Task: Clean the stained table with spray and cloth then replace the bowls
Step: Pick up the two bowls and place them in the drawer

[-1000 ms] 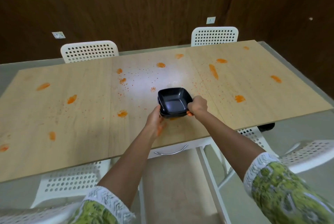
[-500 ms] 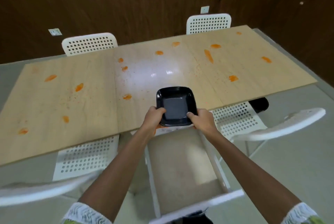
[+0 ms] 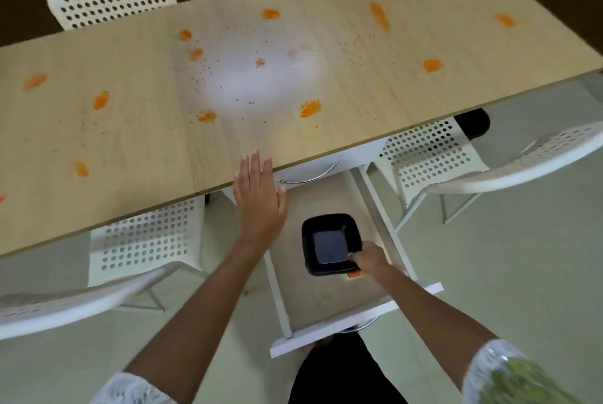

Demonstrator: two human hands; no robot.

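Bowls point(image 3: 329, 242) now down in drawer point(image 3: 313, 302), right hand point(image 3: 368, 258) on rim.

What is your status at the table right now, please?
Left hand open, over the table edge. Right hand grips black bowls in the open drawer. Orange stains uncleaned; nothing blocking.

Head view, steeply down over table point(image 3: 137, 129) edge

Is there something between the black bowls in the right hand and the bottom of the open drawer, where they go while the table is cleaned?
Nothing visible blocks them. The right hand holds the black bowls over the open drawer, whose visible floor is bare.
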